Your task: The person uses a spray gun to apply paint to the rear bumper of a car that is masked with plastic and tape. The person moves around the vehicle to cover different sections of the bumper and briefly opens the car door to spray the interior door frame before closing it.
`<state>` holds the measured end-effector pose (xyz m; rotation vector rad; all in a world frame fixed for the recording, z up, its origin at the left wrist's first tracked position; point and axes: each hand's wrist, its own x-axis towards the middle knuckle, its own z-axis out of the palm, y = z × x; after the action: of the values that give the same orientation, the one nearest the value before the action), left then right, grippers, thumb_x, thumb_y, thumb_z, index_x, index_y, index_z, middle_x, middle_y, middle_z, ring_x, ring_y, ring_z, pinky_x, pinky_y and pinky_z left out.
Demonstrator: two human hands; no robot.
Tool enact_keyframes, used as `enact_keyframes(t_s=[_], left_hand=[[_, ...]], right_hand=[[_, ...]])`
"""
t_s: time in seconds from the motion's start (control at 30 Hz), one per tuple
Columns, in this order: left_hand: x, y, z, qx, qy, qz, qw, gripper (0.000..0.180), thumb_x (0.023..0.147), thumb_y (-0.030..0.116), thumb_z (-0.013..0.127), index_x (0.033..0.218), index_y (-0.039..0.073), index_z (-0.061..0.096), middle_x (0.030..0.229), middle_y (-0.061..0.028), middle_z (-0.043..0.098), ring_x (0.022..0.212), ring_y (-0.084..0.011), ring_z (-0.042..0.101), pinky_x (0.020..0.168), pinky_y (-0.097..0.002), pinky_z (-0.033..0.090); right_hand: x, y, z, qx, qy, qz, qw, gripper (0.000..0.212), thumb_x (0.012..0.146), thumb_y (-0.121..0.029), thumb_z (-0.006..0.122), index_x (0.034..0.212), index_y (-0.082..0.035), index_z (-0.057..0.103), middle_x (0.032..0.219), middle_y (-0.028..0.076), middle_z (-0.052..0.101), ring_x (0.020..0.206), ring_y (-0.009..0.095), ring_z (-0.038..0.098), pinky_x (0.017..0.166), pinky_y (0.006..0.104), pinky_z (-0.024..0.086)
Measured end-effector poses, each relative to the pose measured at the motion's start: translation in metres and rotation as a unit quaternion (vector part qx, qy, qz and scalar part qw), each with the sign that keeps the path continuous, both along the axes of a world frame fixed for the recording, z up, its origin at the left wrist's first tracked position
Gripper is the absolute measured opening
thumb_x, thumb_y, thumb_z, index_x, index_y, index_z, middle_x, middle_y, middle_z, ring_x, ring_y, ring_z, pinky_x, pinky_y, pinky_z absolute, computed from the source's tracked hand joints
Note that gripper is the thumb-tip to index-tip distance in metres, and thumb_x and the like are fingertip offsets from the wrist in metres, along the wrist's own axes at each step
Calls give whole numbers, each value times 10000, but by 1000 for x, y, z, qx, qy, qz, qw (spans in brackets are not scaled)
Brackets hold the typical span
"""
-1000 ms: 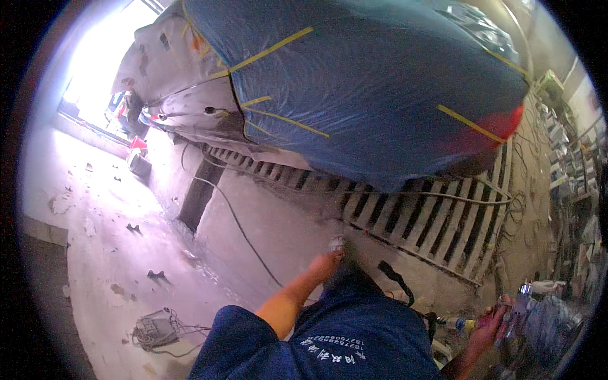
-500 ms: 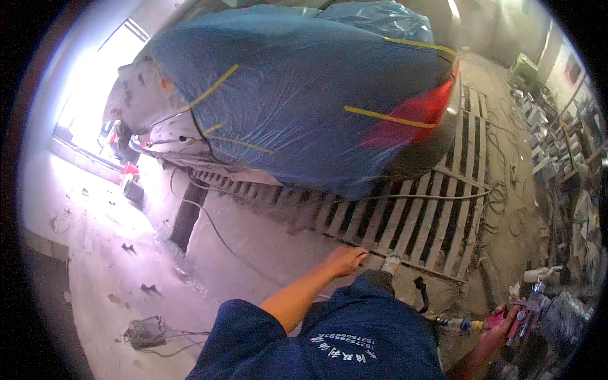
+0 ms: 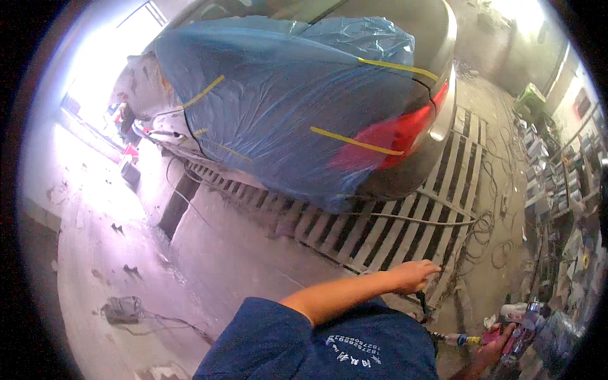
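Note:
My right hand, at the lower right, is wrapped round a pink and silver spray gun. A hose fitting with yellow and blue parts runs from near that hand toward my body. My left hand reaches across in front of me, palm down, holding nothing I can see; its fingers look loosely stretched to the right. Just under it a black curved piece shows beside my shirt. Beyond stands a car, its side draped in blue plastic film held with yellow tape, over a red tail light.
Slatted floor grating lies under and beside the car, with a hose across it, coiled at the right. Cluttered shelves line the right wall. A grey box with cables lies on the floor at left, and a bucket stands farther back.
My left hand has moved right, toward the spray gun side, and its fingers have loosened from a fist. My view has shifted, showing more of the car's rear. The right hand keeps the spray gun.

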<state>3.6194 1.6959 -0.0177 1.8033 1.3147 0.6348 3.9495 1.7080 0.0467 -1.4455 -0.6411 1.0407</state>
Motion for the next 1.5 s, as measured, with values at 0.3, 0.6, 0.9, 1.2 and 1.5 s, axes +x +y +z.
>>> enact_keyframes(t_s=[0.3,0.6,0.9,1.2,1.5], left_hand=[[105,-2,-50,-18,-5,141,990,397,822,163,526,1206,82,462,1124,-167,493,1035,-335,498,873,-400,415],[204,20,-40,-23,12,115,993,384,823,160,527,1190,63,473,1137,-155,499,1047,-333,496,892,-403,407],[246,60,-48,-16,16,46,999,393,822,191,537,1189,63,474,1140,-159,496,1064,-325,488,899,-398,410],[243,108,-69,-42,-39,35,998,387,828,191,529,1190,65,474,1092,-172,509,1032,-343,492,881,-411,413],[205,175,-59,-27,-64,62,996,387,812,162,538,1182,63,477,1076,-169,512,1023,-344,492,883,-409,408]], right_hand=[[151,86,-28,67,36,87,993,376,870,-384,529,1108,-93,551,847,-5,545,674,82,466,574,211,375],[277,121,54,105,-132,-57,984,390,867,-382,535,1143,-107,543,888,3,549,669,85,473,566,208,372],[310,124,94,110,-182,-119,970,352,868,-391,536,1090,-118,557,789,-19,534,625,64,464,516,195,349],[239,151,31,-12,-108,-39,993,320,869,-400,538,1037,-130,571,690,-41,518,581,42,455,467,182,326],[172,222,-21,-57,-56,40,996,234,863,-349,574,881,-116,557,698,-43,533,582,41,481,476,176,329]])
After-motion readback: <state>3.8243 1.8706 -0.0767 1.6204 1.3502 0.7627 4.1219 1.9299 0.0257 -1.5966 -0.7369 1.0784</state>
